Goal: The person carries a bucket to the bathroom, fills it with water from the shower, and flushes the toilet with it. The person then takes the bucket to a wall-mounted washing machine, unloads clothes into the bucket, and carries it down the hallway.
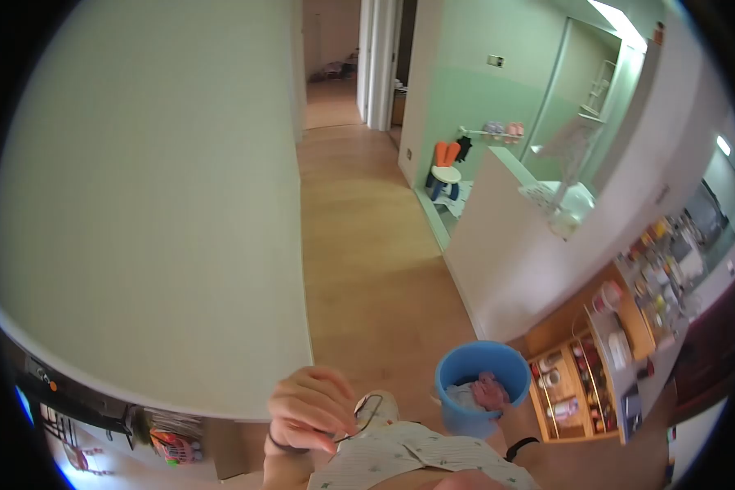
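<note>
My left hand (310, 408) is raised at the lower middle, its fingers loosely bent and the thumb apart, with nothing seen in it. A thin dark loop (371, 415) shows just right of it, over a pale shape I cannot make out. To my right hangs a blue bucket (482, 354) with pink and pale grey cloth (488, 392) inside. My right hand (500, 423) is at the bucket's near side, seemingly gripping it. Most of its fingers are hidden. A black band circles that wrist.
A wood-floored corridor (367, 237) runs ahead beside a pale wall (163, 204). At right stand an open wooden drawer unit (576, 384) and a cluttered counter. A small stool (445, 175) stands in the green-tiled room. Left below is a dark shelf edge (73, 392).
</note>
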Motion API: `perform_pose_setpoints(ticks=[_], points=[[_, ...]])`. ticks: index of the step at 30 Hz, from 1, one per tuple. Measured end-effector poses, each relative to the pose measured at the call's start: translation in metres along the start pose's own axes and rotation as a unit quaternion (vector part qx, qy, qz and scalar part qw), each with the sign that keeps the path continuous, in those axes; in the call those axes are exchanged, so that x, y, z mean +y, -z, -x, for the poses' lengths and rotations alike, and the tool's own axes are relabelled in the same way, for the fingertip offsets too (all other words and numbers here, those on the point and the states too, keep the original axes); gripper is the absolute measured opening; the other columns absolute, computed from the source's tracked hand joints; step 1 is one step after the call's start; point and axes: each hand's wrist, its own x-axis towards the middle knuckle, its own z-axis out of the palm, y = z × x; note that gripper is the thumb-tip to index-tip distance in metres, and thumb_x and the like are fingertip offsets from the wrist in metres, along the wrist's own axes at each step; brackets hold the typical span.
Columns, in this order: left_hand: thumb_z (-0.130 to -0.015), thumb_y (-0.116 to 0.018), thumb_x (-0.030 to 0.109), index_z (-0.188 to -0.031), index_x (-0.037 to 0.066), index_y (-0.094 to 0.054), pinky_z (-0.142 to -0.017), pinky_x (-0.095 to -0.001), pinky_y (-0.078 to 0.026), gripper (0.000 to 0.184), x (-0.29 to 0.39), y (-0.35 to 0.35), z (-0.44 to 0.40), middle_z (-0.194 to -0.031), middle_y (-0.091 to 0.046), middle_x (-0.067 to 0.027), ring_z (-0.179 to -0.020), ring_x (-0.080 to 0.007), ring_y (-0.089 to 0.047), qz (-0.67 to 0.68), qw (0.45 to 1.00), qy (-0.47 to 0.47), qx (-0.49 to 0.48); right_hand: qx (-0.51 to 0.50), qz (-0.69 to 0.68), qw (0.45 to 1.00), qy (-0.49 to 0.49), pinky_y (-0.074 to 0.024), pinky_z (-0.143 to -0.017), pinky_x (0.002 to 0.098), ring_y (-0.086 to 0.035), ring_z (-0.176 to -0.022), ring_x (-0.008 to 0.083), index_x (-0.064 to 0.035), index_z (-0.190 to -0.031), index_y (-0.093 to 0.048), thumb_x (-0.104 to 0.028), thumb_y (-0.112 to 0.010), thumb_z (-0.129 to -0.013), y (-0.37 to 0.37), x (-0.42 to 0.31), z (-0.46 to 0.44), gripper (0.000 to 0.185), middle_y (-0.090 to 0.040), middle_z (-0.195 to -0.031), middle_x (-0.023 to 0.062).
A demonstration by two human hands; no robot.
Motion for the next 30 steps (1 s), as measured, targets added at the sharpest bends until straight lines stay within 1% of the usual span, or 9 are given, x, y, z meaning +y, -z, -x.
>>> perform_pose_setpoints(ticks=[6,9,13,15,19,22,27,28,30], points=[[-0.074,-0.075,0.016,-0.092,0.001,-0.059,-0.064,-0.0324,-0.048,0.028,-0.159,0.121,0.041,-0.069,-0.067,-0.0073,-0.059,-0.0177,-0.06,-0.258,0.938,0.164,0.161,-0.102,-0.083,0.991,-0.017,-0.0526,-0.063,0.0426,-0.06,-0.076,0.0338,0.0011,-0.09,-0.057,-0.01,-0.067,-0.062,-0.122,-0.222,-0.236,0.032,-0.058,-0.084,0.0173],[-0.079,-0.068,0.008,-0.094,0.0,-0.056,-0.065,-0.0286,-0.048,0.021,-0.246,0.195,0.011,-0.067,-0.062,-0.0045,-0.061,-0.0149,-0.059,-0.266,0.861,0.285,0.327,-0.11,-0.117,0.987,-0.033,-0.0525,-0.062,0.0429,-0.059,-0.076,0.0341,0.0018,-0.091,-0.056,-0.01,-0.064,-0.065,-0.175,-0.318,-0.324,0.03,-0.057,-0.084,0.0174],[-0.082,-0.063,0.004,-0.096,0.0,-0.056,-0.063,-0.0261,-0.048,0.016,-0.364,0.316,-0.045,-0.068,-0.061,-0.0046,-0.066,-0.0138,-0.062,-0.399,0.764,0.341,0.375,-0.085,-0.182,0.977,-0.066,-0.0522,-0.06,0.0433,-0.058,-0.075,0.0345,0.0028,-0.093,-0.053,-0.009,-0.059,-0.068,-0.225,-0.411,-0.418,0.028,-0.055,-0.084,0.0176],[-0.082,-0.064,0.006,-0.097,0.0,-0.057,-0.063,-0.0256,-0.048,0.017,-0.436,0.363,-0.088,-0.069,-0.062,-0.0047,-0.067,-0.0128,-0.063,-0.407,0.751,0.371,0.364,-0.086,-0.21,0.971,-0.073,-0.0521,-0.059,0.0435,-0.057,-0.075,0.0347,0.0033,-0.094,-0.052,-0.009,-0.057,-0.069,-0.25,-0.457,-0.473,0.028,-0.054,-0.084,0.0176],[-0.082,-0.067,0.015,-0.1,0.003,-0.059,-0.066,-0.0305,-0.049,0.023,-0.581,0.457,-0.147,-0.078,-0.067,-0.0075,-0.071,-0.0181,-0.065,-0.494,0.714,0.477,0.137,-0.074,-0.206,0.974,-0.051,-0.0502,-0.054,0.0428,-0.054,-0.065,0.0323,0.0012,-0.082,-0.049,-0.008,-0.053,-0.068,-0.335,-0.598,-0.542,0.017,-0.05,-0.076,0.0162],[-0.081,-0.067,0.02,-0.102,0.003,-0.06,-0.069,-0.0343,-0.05,0.027,-0.679,0.537,-0.16,-0.084,-0.068,-0.0094,-0.077,-0.0239,-0.066,-0.493,0.676,0.545,0.054,-0.055,-0.188,0.979,-0.057,-0.0494,-0.052,0.045,-0.054,-0.061,0.0334,0.0022,-0.078,-0.049,-0.007,-0.053,-0.067,-0.398,-0.684,-0.627,0.014,-0.05,-0.073,0.0163],[-0.081,-0.067,0.023,-0.102,0.002,-0.059,-0.072,-0.0358,-0.05,0.03,-0.798,0.675,-0.193,-0.089,-0.068,-0.0111,-0.082,-0.027,-0.065,-0.497,0.552,0.657,0.129,-0.053,-0.108,0.99,-0.067,-0.0498,-0.055,0.0494,-0.056,-0.065,0.0374,0.0041,-0.084,-0.053,0.0,-0.054,-0.067,-0.516,-0.851,-0.765,0.018,-0.054,-0.079,0.0195],[-0.081,-0.068,0.023,-0.102,0.002,-0.059,-0.072,-0.0357,-0.05,0.03,-0.816,0.699,-0.21,-0.089,-0.068,-0.0116,-0.082,-0.0269,-0.065,-0.53,0.53,0.643,0.158,-0.094,0.109,0.988,0.052,-0.051,-0.06,0.0461,-0.059,-0.07,0.0338,0.0017,-0.086,-0.057,-0.004,-0.066,-0.06,-0.536,-0.889,-0.792,0.028,-0.058,-0.083,0.0175],[-0.081,-0.068,0.023,-0.101,0.002,-0.059,-0.072,-0.0356,-0.051,0.03,-0.854,0.746,-0.231,-0.089,-0.067,-0.0121,-0.082,-0.0267,-0.065,-0.556,0.502,0.633,0.197,-0.153,0.425,0.862,0.229,-0.0527,-0.067,0.0413,-0.064,-0.079,0.0284,-0.0018,-0.088,-0.062,-0.01,-0.085,-0.05,-0.567,-0.953,-0.852,0.045,-0.064,-0.09,0.0145]])
